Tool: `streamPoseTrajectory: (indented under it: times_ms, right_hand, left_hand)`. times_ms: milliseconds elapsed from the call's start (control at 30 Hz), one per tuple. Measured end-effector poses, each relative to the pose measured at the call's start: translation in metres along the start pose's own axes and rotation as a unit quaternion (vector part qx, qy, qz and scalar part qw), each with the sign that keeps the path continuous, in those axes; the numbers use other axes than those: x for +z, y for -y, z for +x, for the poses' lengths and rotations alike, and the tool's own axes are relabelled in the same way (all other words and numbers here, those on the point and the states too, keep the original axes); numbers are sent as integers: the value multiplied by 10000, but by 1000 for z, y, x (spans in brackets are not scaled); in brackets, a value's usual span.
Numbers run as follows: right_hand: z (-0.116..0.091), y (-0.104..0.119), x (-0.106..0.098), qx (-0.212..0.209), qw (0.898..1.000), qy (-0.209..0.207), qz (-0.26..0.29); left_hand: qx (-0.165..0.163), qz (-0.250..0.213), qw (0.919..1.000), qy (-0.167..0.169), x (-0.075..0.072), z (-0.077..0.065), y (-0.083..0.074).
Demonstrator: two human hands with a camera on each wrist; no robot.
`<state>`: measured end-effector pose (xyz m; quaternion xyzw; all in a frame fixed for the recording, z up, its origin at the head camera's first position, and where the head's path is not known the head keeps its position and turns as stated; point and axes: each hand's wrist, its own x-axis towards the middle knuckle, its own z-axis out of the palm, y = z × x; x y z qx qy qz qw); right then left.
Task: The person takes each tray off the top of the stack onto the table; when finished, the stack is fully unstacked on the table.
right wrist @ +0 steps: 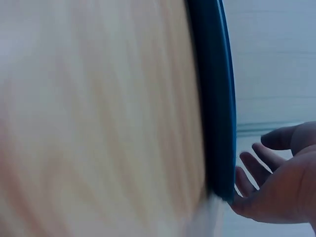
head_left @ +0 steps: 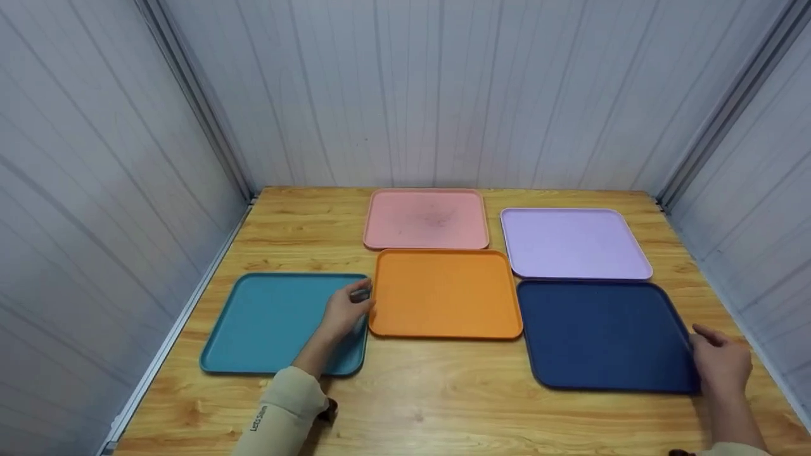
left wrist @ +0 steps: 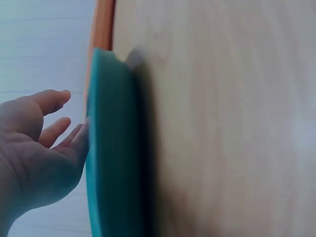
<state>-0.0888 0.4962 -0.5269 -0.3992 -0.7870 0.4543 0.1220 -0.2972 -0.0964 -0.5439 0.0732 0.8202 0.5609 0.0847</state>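
My left hand (head_left: pixel 345 310) reaches over the right side of a teal tray (head_left: pixel 279 323), its fingertips right at the left rim of an orange tray (head_left: pixel 447 294). Seen from the left wrist, the fingers are loosely bent and apart, with the pinky side against the teal tray's edge (left wrist: pixel 113 148). At the right, my right hand (head_left: pixel 722 364) is beside the right rim of a navy blue tray (head_left: pixel 608 335). The right wrist view has its relaxed, spread fingers (right wrist: pixel 256 168) with the lower side of the hand at the navy tray's corner.
Behind the orange tray lies a pink tray (head_left: pixel 427 218), and a lilac tray (head_left: pixel 573 244) lies behind the navy one. All the trays lie flat on a wood-grain table (head_left: pixel 437 399). Pale panel walls (head_left: pixel 412 95) enclose the back and both sides.
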Motion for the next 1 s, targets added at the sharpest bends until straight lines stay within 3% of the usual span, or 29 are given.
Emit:
streamPoseTrajectory:
  times_ms: [200, 367, 567, 800, 1000]
  right_hand:
    - [-7, 28, 30, -321, 9989, -248, 217]
    - [-18, 59, 63, -1206, 9919, 350, 164]
    - [-31, 93, 103, -2564, 9592, 1191, -69]
    - [-43, 122, 142, -3211, 9232, 1982, -731]
    - [-54, 136, 170, -3838, 8897, 2152, -1217]
  left_hand:
    - [334, 132, 9994, 21, -3, -2, -11]
    - [595, 596, 9964, -50, -1, -2, -19]
    - [953, 1296, 9869, 114, 5, -4, -29]
    - [1259, 2203, 9671, 160, 19, -5, -39]
    - [1370, 2912, 9464, 258, 30, -6, -47]
